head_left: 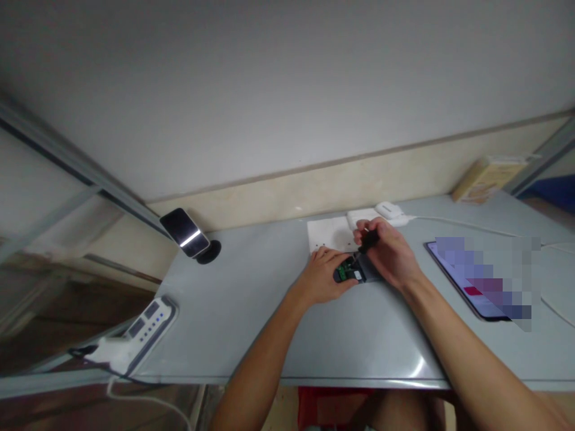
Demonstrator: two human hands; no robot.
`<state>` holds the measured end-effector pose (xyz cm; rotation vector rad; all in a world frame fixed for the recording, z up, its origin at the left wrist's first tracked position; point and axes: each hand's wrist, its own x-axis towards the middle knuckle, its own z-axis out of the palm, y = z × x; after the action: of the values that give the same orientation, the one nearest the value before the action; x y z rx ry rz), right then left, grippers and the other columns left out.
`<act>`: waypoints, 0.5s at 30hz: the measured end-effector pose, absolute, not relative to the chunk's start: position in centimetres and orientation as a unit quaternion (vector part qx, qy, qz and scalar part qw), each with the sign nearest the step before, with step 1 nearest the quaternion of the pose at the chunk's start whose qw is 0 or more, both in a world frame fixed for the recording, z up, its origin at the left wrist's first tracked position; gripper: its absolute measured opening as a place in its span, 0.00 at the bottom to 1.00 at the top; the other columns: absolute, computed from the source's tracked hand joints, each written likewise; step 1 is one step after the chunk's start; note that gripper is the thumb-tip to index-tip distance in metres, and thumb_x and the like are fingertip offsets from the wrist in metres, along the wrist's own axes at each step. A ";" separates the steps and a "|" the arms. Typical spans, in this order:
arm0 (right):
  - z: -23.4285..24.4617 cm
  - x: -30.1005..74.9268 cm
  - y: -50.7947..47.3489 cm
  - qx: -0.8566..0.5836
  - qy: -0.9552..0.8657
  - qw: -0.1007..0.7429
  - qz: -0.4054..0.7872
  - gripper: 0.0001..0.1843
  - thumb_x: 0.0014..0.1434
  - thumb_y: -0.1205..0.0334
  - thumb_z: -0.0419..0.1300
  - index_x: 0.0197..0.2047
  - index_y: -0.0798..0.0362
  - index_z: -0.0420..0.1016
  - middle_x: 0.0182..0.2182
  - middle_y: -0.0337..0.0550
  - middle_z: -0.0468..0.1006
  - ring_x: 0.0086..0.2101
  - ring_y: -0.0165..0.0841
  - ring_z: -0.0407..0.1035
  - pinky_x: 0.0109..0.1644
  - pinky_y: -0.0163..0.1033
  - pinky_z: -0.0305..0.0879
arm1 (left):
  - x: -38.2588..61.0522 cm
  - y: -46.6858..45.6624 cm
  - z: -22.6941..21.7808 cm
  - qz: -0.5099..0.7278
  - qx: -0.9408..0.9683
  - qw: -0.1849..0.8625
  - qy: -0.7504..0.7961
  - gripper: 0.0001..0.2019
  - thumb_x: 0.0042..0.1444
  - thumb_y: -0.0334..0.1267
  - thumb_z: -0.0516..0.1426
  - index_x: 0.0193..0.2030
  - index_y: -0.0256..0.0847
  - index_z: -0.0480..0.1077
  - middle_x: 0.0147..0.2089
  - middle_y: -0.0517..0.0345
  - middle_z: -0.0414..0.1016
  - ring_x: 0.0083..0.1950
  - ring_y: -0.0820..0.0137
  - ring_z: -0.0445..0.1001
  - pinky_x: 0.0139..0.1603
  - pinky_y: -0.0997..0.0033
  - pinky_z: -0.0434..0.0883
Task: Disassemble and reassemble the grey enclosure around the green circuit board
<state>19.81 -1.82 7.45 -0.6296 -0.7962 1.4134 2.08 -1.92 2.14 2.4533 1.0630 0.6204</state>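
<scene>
My left hand (324,276) rests on the grey table (251,311) with its fingers closed round a small dark device (353,272) whose green circuit board shows at its open end. My right hand (389,251) is just right of it, fingers wrapped round a thin black tool (369,239) that points down at the device. The two hands touch over the device. A white sheet of paper (330,234) with a few tiny dark specks lies just behind the hands.
A phone (185,232) leans on a round black stand at the back left. A white power strip (142,326) lies at the table's left corner. A tablet (476,278) lies to the right. White chargers (389,211) with cables and a yellow box (487,178) stand by the wall.
</scene>
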 end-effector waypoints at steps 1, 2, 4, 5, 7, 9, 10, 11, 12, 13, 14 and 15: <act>7.4 19.9 -1.9 -0.281 -0.347 0.641 0.624 0.20 0.45 0.46 0.76 0.29 0.48 0.72 0.37 0.39 0.75 0.34 0.31 0.70 0.37 0.36 0.69 | 2.1 -1.9 2.1 0.223 0.876 0.198 0.379 0.26 0.57 0.50 0.64 0.61 0.45 0.69 0.58 0.52 0.74 0.60 0.57 0.68 0.69 0.50 0.61; 7.4 20.0 -1.9 -0.283 -0.345 0.638 0.627 0.21 0.44 0.47 0.77 0.29 0.48 0.71 0.37 0.38 0.76 0.35 0.31 0.71 0.36 0.36 0.69 | 2.1 -2.0 2.1 0.225 0.876 0.198 0.379 0.26 0.58 0.50 0.64 0.61 0.45 0.69 0.58 0.53 0.74 0.60 0.58 0.68 0.69 0.51 0.61; 7.2 20.1 -1.8 -0.278 -0.346 0.639 0.628 0.23 0.43 0.50 0.78 0.27 0.48 0.67 0.30 0.36 0.73 0.28 0.29 0.68 0.31 0.34 0.66 | 2.1 -2.0 2.1 0.226 0.874 0.197 0.382 0.26 0.57 0.49 0.65 0.61 0.45 0.69 0.58 0.52 0.74 0.60 0.57 0.68 0.68 0.51 0.63; 7.1 20.1 -1.7 -0.272 -0.350 0.644 0.624 0.24 0.44 0.50 0.77 0.26 0.48 0.65 0.24 0.34 0.68 0.23 0.27 0.62 0.27 0.32 0.61 | 2.1 -2.0 2.1 0.226 0.874 0.196 0.384 0.27 0.57 0.49 0.65 0.61 0.45 0.70 0.57 0.52 0.75 0.60 0.57 0.68 0.67 0.51 0.64; 7.0 20.1 -1.5 -0.263 -0.355 0.654 0.615 0.24 0.47 0.45 0.75 0.26 0.48 0.65 0.18 0.30 0.55 0.18 0.25 0.49 0.22 0.31 0.53 | 2.1 -2.0 2.2 0.225 0.873 0.196 0.386 0.27 0.56 0.49 0.66 0.60 0.44 0.70 0.56 0.52 0.75 0.58 0.57 0.68 0.66 0.51 0.65; 6.9 20.2 -1.3 -0.262 -0.351 0.657 0.614 0.22 0.51 0.37 0.69 0.29 0.46 0.70 0.18 0.31 0.51 0.18 0.26 0.47 0.21 0.32 0.51 | 2.1 -2.0 2.2 0.227 0.874 0.197 0.383 0.27 0.56 0.49 0.66 0.60 0.44 0.71 0.55 0.52 0.76 0.58 0.57 0.68 0.66 0.52 0.65; 7.0 20.2 -1.2 -0.264 -0.345 0.657 0.616 0.21 0.53 0.36 0.67 0.31 0.45 0.73 0.19 0.32 0.53 0.19 0.27 0.49 0.22 0.33 0.53 | 2.1 -2.0 2.2 0.230 0.874 0.197 0.380 0.27 0.56 0.49 0.66 0.60 0.43 0.71 0.55 0.52 0.76 0.58 0.57 0.68 0.66 0.52 0.65; 7.0 20.3 -1.2 -0.267 -0.340 0.655 0.620 0.20 0.55 0.36 0.65 0.34 0.44 0.74 0.20 0.33 0.56 0.20 0.28 0.53 0.23 0.35 0.57 | 2.0 -2.0 2.2 0.233 0.874 0.197 0.378 0.27 0.56 0.48 0.66 0.60 0.42 0.71 0.56 0.52 0.76 0.58 0.57 0.68 0.67 0.52 0.64; 7.0 20.5 -1.2 -0.270 -0.334 0.652 0.625 0.19 0.56 0.38 0.66 0.35 0.44 0.76 0.22 0.35 0.59 0.22 0.29 0.57 0.25 0.36 0.60 | 2.0 -2.0 2.3 0.236 0.874 0.198 0.376 0.27 0.55 0.49 0.66 0.60 0.42 0.71 0.56 0.51 0.76 0.58 0.58 0.68 0.67 0.53 0.64; 7.1 20.6 -1.2 -0.274 -0.331 0.650 0.626 0.17 0.55 0.41 0.67 0.35 0.45 0.76 0.24 0.36 0.63 0.25 0.29 0.61 0.28 0.37 0.63 | 2.0 -2.0 2.3 0.238 0.873 0.198 0.375 0.27 0.55 0.49 0.66 0.59 0.42 0.71 0.55 0.51 0.76 0.58 0.58 0.68 0.67 0.53 0.64; 7.1 20.7 -1.3 -0.282 -0.332 0.648 0.625 0.16 0.53 0.43 0.69 0.34 0.45 0.76 0.27 0.37 0.67 0.27 0.30 0.65 0.31 0.38 0.65 | 2.0 -2.0 2.2 0.239 0.873 0.198 0.375 0.27 0.55 0.49 0.66 0.59 0.41 0.71 0.55 0.51 0.76 0.58 0.58 0.69 0.67 0.53 0.64; 7.1 20.8 -1.5 -0.290 -0.335 0.645 0.622 0.17 0.50 0.44 0.71 0.33 0.46 0.75 0.31 0.38 0.71 0.30 0.31 0.68 0.33 0.38 0.67 | 2.0 -2.0 2.2 0.239 0.873 0.198 0.376 0.27 0.55 0.49 0.66 0.59 0.41 0.71 0.55 0.51 0.76 0.58 0.58 0.69 0.68 0.53 0.63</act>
<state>20.79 -1.45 7.10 -0.6601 -0.7630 1.4164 2.00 -1.98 2.21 2.4425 1.0530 0.6677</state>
